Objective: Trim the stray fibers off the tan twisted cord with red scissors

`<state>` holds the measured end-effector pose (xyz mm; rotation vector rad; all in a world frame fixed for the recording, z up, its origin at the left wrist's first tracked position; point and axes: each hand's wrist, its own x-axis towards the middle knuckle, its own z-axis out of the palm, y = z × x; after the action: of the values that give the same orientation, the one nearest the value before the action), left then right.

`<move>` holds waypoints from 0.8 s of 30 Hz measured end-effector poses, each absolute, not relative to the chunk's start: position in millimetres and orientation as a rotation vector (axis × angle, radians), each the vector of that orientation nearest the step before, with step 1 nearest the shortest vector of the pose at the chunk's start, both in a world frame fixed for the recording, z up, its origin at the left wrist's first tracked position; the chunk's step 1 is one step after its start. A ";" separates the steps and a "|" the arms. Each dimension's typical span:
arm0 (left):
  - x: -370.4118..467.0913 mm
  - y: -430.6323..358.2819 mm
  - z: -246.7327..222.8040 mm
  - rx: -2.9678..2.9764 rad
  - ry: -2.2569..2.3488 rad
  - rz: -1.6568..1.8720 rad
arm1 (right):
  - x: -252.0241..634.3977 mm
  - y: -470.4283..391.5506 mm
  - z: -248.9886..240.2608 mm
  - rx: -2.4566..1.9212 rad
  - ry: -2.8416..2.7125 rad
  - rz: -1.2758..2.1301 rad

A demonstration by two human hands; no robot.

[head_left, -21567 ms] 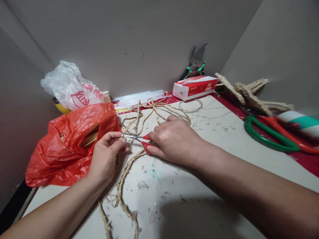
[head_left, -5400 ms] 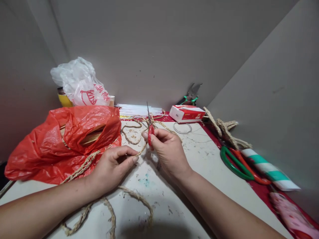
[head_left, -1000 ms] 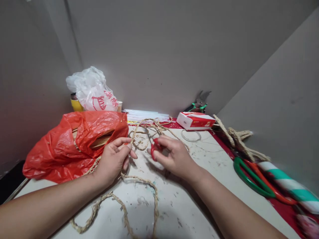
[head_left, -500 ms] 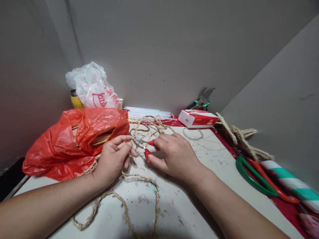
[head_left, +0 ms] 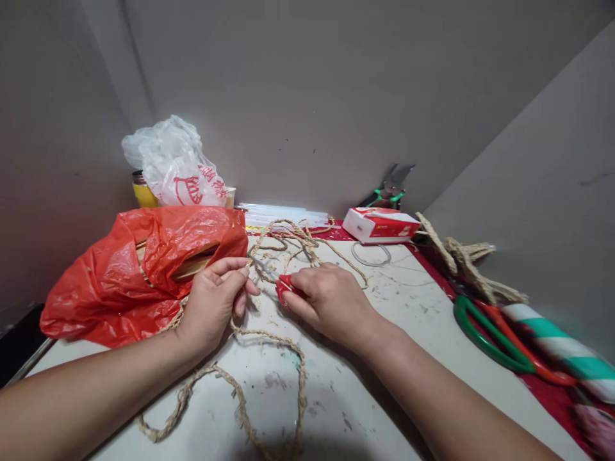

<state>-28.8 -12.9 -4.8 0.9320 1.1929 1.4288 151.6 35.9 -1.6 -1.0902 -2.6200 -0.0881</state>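
My right hand point(head_left: 331, 294) is closed around a small pair of scissors point(head_left: 284, 289) with red handles. The scissors' handles are together, and the blades point left toward my left fingertips. In a pinch, my left hand point(head_left: 218, 294) holds a braided straw rope point(head_left: 302, 378); the exact spot gripped is partly hidden by the fingers. One length of the rope loops on the white tabletop point(head_left: 355, 390) in front of me. More of it lies coiled beyond my hands.
A red plastic bag point(head_left: 120, 275) with wooden pieces stands left, a white plastic bag point(head_left: 173, 166) behind it. Along the back are clear sticks point(head_left: 283, 216), a tissue box point(head_left: 382, 225) and green-handled pliers point(head_left: 393, 186). Large scissors point(head_left: 494, 346) and straw bundles point(head_left: 468, 262) lie right.
The scissors' red handles have come together in my right hand. My left hand stays in nearly the same place, and a loop of rope now shows beyond my right hand.
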 end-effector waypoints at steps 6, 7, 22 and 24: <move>-28.6 -12.1 -4.5 1.000 1.271 1.414 | 153.2 34.1 -1.4 -1.122 -2.455 -0.113; -28.5 -12.1 -4.8 1.001 1.282 1.408 | 152.9 32.7 -0.1 -1.116 -2.441 -0.094; -26.9 -13.7 -7.2 0.974 1.337 1.370 | 148.6 27.3 8.2 -1.250 -2.511 -0.134; -27.2 -13.4 -7.5 0.990 1.357 1.374 | 148.4 26.3 9.8 -1.246 -2.519 -0.148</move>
<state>-27.2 -13.4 -7.5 0.9898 1.3566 1.3745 148.4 26.3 9.8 -1.2455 -2.5190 -0.1482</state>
